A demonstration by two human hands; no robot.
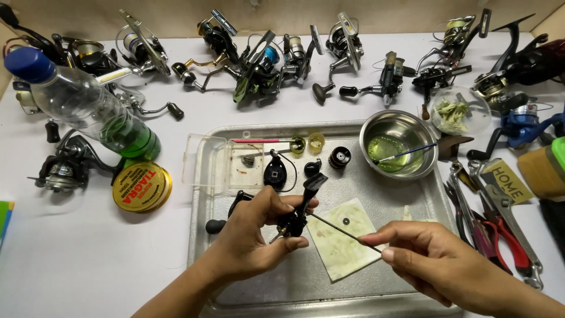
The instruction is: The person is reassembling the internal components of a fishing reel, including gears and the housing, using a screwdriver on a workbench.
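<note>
My left hand [253,235] grips a black fishing reel body [297,215] above a metal tray [200,235]. The reel's foot [315,181] sticks upward. My right hand [424,253] pinches a thin dark rod [344,231] whose far tip reaches the reel body. Under the rod lies a stained white paper [341,241] with a small dark ring [346,221] on it. Small black reel parts [274,172] and a spool [339,156] rest on the tray behind my hands.
A steel bowl [412,126] holds green liquid and a brush. A clear plastic lid [212,162], a round gold tin [141,187] and a tilted bottle [88,109] with green liquid lie left. Pliers and wrenches [500,229] lie right. Several reels [259,65] line the back.
</note>
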